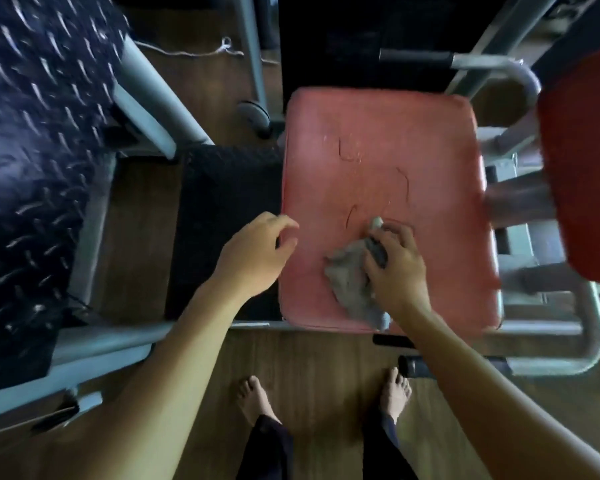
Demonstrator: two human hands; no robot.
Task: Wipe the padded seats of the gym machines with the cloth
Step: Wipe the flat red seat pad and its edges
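Observation:
A worn red padded seat (385,161) with small cracks in its cover fills the middle of the head view. A crumpled grey cloth (349,275) lies on its near half. My right hand (394,268) grips the cloth from above, fingers curled over it and pressing it onto the seat. At the seat's left edge my left hand (257,252) hovers with fingers loosely curled and nothing in it.
A second red pad (582,168) juts in at the right. Grey metal frame tubes (548,327) run around the seat. A black diamond-plate footplate (39,150) stands at the left. My bare feet (394,393) stand on wooden floor.

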